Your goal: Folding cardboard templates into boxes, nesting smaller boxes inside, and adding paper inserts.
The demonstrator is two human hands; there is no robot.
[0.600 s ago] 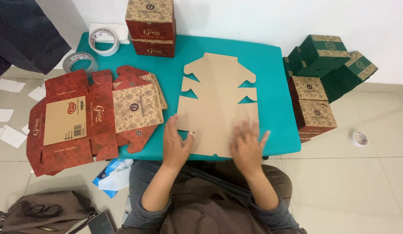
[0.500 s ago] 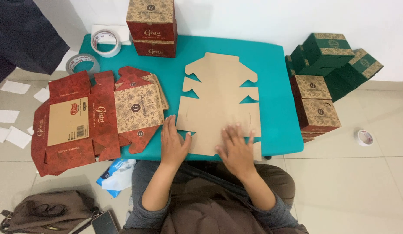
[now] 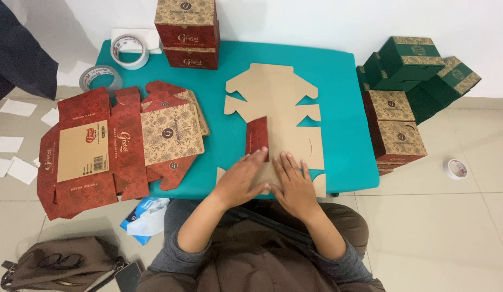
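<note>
A flat die-cut cardboard box blank (image 3: 275, 108) lies brown side up on the teal table (image 3: 338, 81). One left side flap (image 3: 257, 136) is folded over and shows its red printed face. My left hand (image 3: 243, 178) presses flat on that fold, fingertips at the flap's lower edge. My right hand (image 3: 293, 181) lies flat beside it on the near part of the blank. Both hands rest side by side at the table's front edge.
A pile of flat red box blanks (image 3: 116, 146) overhangs the table's left side. Two tape rolls (image 3: 130, 50) (image 3: 99, 78) sit at the far left, stacked red boxes (image 3: 187, 30) at the back. Green and brown boxes (image 3: 411, 81) stand on the floor right, a tape roll (image 3: 456, 168) and a bag (image 3: 62, 267) too.
The left side flap has been folded over, now showing red. Both hands have come together toward the middle of the blank's near part, the right hand moving left.
</note>
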